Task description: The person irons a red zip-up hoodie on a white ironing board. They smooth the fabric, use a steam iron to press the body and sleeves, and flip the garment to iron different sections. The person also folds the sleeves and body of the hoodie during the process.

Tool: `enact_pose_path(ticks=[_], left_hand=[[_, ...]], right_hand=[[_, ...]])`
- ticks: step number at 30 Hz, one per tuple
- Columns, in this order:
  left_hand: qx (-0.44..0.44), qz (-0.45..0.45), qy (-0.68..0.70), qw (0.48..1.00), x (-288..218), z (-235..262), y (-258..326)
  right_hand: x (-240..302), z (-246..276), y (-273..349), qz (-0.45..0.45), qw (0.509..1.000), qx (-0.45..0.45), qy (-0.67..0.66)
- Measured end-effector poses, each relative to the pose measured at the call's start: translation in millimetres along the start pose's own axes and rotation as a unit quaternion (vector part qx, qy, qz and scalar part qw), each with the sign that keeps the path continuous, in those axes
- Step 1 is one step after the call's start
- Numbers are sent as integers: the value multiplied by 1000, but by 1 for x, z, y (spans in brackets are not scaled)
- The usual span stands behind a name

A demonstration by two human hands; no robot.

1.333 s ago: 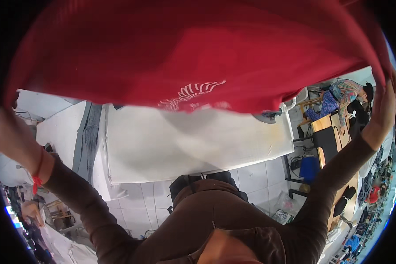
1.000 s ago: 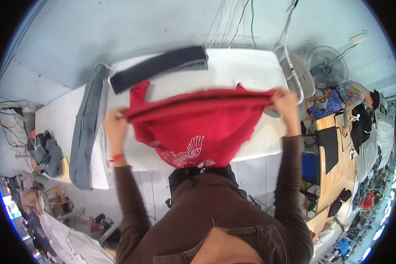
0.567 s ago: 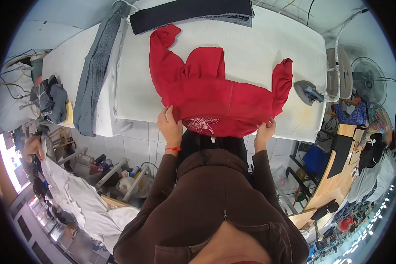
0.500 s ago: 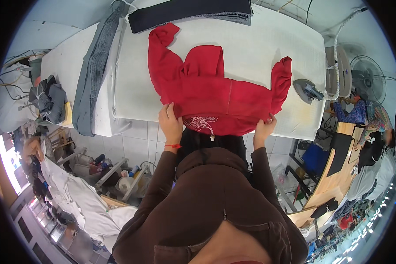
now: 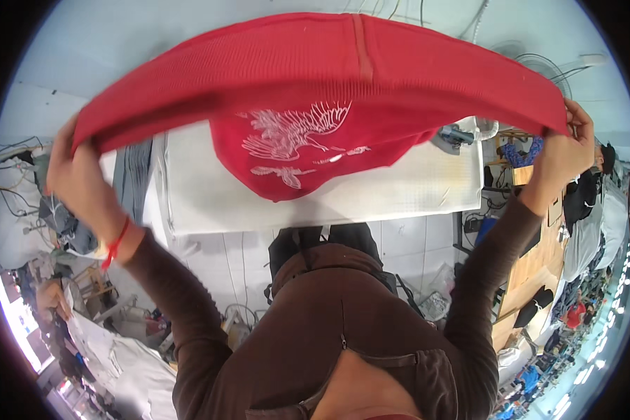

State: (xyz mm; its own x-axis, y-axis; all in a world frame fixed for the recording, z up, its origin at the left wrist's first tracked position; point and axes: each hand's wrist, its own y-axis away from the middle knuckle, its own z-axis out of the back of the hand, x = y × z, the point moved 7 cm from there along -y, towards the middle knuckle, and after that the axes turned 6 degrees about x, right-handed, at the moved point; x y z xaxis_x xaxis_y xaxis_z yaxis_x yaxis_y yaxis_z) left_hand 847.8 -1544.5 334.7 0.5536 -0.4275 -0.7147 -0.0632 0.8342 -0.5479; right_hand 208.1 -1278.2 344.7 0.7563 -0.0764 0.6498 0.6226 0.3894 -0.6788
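Observation:
A red sweatshirt (image 5: 399,98) with a wide ribbed hem hangs stretched between my hands, raised above the white padded table (image 5: 224,206). A white embroidered bird shows on its body, which droops below the hem band in the middle. My left hand (image 5: 84,182), a red cord around its wrist, is closed on one end of the hem; it is slightly blurred. At the other end, my right hand (image 5: 567,150) pinches the hem between thumb and fingers. The sleeves are hidden behind the raised cloth.
An iron (image 5: 456,137) sits at the table's right end, partly covered by the sweatshirt. Grey cloth (image 5: 133,171) lies along the left side. A fan (image 5: 549,73) stands behind at the right, and a wooden table (image 5: 539,269) is at my right.
Both hands have lifted the sweatshirt off the table and moved up and far apart. Its hem is now spread wide, and the bird embroidery has come into fuller view.

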Motion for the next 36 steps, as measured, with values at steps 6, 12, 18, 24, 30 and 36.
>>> enact_pose_path(ticks=[6,12,18,24,30,36], left_hand=[[9,-17,-19,1000,-35,149,-9],[-45,-186,-25,981,-106,141,-179],[37,-2,-216,976,-40,-68,-256],[-14,-63,-166,984,-79,-16,-320],[10,-42,-38,998,-49,14,-254],[139,46,-227,963,109,-77,-12]], right_hand=[[29,125,-42,34,986,158,50],[73,98,-197,125,984,49,-115],[-19,-121,-245,-40,986,115,110],[29,-57,-320,86,992,-34,81],[49,3,-249,79,995,-1,-62],[-92,-45,-6,35,987,159,-5]])
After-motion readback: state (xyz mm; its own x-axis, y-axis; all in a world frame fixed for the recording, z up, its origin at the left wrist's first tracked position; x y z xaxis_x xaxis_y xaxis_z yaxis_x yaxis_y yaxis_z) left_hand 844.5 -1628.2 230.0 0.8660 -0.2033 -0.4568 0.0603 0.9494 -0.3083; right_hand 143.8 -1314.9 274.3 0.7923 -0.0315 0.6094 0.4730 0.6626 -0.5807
